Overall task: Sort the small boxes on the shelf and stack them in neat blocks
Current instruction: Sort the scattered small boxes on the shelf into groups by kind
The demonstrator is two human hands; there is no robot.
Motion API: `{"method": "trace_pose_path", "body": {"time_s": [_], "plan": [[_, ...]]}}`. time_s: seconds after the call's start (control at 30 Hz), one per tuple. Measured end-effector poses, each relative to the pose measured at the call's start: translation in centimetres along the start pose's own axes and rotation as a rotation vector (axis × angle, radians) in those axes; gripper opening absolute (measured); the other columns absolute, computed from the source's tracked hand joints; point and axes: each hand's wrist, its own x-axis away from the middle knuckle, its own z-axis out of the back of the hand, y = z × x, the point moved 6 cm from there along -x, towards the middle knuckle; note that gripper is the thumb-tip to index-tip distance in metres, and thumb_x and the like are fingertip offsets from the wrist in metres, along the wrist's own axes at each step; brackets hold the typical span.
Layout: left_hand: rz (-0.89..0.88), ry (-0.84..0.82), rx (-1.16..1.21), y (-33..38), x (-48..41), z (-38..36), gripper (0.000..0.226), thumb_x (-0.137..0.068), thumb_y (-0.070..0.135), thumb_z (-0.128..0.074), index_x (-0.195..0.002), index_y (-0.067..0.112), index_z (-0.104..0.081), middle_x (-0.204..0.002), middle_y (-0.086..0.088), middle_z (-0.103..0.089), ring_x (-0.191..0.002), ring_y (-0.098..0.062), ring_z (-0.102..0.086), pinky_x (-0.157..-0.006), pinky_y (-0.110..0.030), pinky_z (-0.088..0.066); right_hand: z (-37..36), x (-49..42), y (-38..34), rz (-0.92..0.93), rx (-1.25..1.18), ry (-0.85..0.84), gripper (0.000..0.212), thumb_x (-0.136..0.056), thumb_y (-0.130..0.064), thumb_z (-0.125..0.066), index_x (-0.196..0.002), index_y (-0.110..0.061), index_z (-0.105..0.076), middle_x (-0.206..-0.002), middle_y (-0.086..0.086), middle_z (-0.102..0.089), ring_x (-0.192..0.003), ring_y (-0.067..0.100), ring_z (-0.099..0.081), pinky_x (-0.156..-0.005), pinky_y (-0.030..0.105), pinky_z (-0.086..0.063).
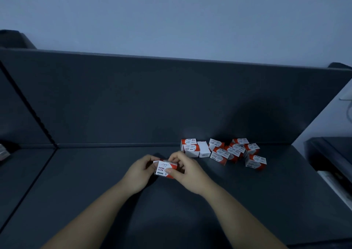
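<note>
A small red-and-white paper-clip box (164, 169) is held just above the dark shelf (95, 191), near its middle. My left hand (140, 174) grips its left end and my right hand (187, 172) pinches its right end, thumb on the front face. Behind and to the right lie several more of the same boxes: two stacked ones (189, 148), a white-sided one (203, 149) beside them, and a loose jumble (234, 151) ending in a separate box (255, 162) at the right.
A dark back panel (171, 100) closes the shelf behind the boxes. A divider line (28, 104) runs down the left side. Dark equipment (331, 161) stands at the right edge, and a pale object (3, 153) sits at the far left.
</note>
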Motion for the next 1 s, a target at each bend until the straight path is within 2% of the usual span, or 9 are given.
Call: {"method": "trace_pose_path", "body": {"time_s": [0.1, 0.17, 0.23, 0.37, 0.57, 0.67, 0.77, 0.87, 1.0], "plan": [[-0.038, 0.055, 0.006, -0.1, 1.1, -0.1, 0.025, -0.102, 0.036, -0.041, -0.109, 0.032, -0.065, -0.108, 0.012, -0.066, -0.103, 0.008, -0.058, -0.087, -0.005, -0.039, -0.4, -0.3, 0.9, -0.025, -0.062, 0.091, 0.015, -0.092, -0.028, -0.065, -0.106, -0.026, -0.062, -0.106, -0.010, -0.060, -0.086, 0.001, -0.057, -0.080, 0.020, -0.047], [-0.103, 0.021, -0.031, -0.5, 1.6, -0.3, 0.034, -0.096, 0.053, -0.048, -0.121, 0.035, -0.062, -0.119, 0.018, -0.060, -0.115, 0.009, -0.050, -0.100, -0.013, -0.035, -0.9, -0.6, 1.4, -0.054, -0.113, 0.089, 0.016, -0.094, -0.030, -0.062, -0.109, -0.026, -0.063, -0.108, -0.007, -0.063, -0.090, 0.003, -0.059, -0.082, 0.022, -0.047], [-0.119, -0.019, -0.116, -0.8, 1.5, -0.2, 0.054, -0.081, 0.062, -0.061, -0.129, 0.038, -0.056, -0.126, 0.024, -0.051, -0.121, 0.007, -0.039, -0.100, -0.010, -0.028, -1.1, -0.9, 1.3, -0.051, -0.114, 0.089, 0.016, -0.096, -0.028, -0.060, -0.111, -0.024, -0.064, -0.108, -0.010, -0.065, -0.097, 0.002, -0.060, -0.087, 0.020, -0.047], [-0.133, -0.014, -0.169, -1.6, 0.8, -0.2, 0.081, -0.075, 0.032, -0.082, -0.142, 0.039, -0.038, -0.125, 0.023, -0.047, -0.123, -0.003, -0.040, -0.104, -0.014, -0.029, -1.7, -1.7, 1.0, -0.082, -0.140, 0.071, 0.016, -0.098, -0.029, -0.056, -0.111, -0.027, -0.065, -0.108, -0.011, -0.068, -0.101, 0.002, -0.062, -0.092, 0.027, -0.051], [-0.205, 0.090, -0.128, -2.3, 0.6, 0.3, 0.044, -0.080, 0.028, -0.078, -0.117, 0.039, -0.057, -0.111, 0.022, -0.063, -0.109, -0.007, -0.058, -0.096, -0.040, -0.048, -1.8, -2.2, 0.3, -0.062, -0.024, 0.067, 0.021, -0.098, -0.030, -0.056, -0.115, -0.023, -0.066, -0.111, -0.006, -0.062, -0.104, 0.003, -0.057, -0.091, 0.016, -0.042], [-0.198, 0.101, -0.120, -2.4, 0.6, 0.3, 0.041, -0.081, 0.027, -0.077, -0.116, 0.038, -0.057, -0.112, 0.023, -0.064, -0.109, -0.005, -0.058, -0.097, -0.039, -0.048, 0.9, -1.6, -0.4, 0.035, 0.067, 0.291, 0.018, -0.098, -0.023, -0.055, -0.111, -0.017, -0.067, -0.106, -0.008, -0.058, -0.099, 0.003, -0.054, -0.086, 0.016, -0.042], [-0.164, 0.086, -0.096, -2.7, 0.6, 0.2, 0.041, -0.082, 0.027, -0.076, -0.117, 0.039, -0.056, -0.113, 0.023, -0.064, -0.111, -0.004, -0.058, -0.098, -0.038, -0.048, 3.5, -1.1, 0.0, 0.034, 0.369, 0.438, 0.030, -0.096, -0.017, -0.054, -0.126, -0.016, -0.062, -0.124, -0.003, -0.057, -0.116, 0.014, -0.049, -0.098, 0.028, -0.043], [-0.151, 0.087, -0.096, -2.7, 0.5, 0.2, 0.041, -0.083, 0.029, -0.075, -0.117, 0.039, -0.055, -0.113, 0.024, -0.064, -0.111, -0.003, -0.058, -0.098, -0.038, -0.048, 3.9, -1.8, 1.9, -0.130, 0.659, 0.275, 0.057, -0.094, -0.020, -0.053, -0.149, -0.018, -0.036, -0.149, -0.004, -0.038, -0.136, 0.021, -0.032, -0.113, 0.043, -0.028], [-0.134, 0.102, -0.106, -2.5, 0.7, 0.3, 0.041, -0.082, 0.028, -0.076, -0.116, 0.039, -0.056, -0.112, 0.024, -0.064, -0.110, -0.002, -0.058, -0.098, -0.035, -0.047, 3.8, -2.5, 2.8, -0.140, 0.797, 0.148, 0.069, -0.092, -0.022, -0.054, -0.153, -0.019, -0.022, -0.151, -0.003, -0.027, -0.141, 0.018, -0.024, -0.117, 0.045, -0.014]]}}
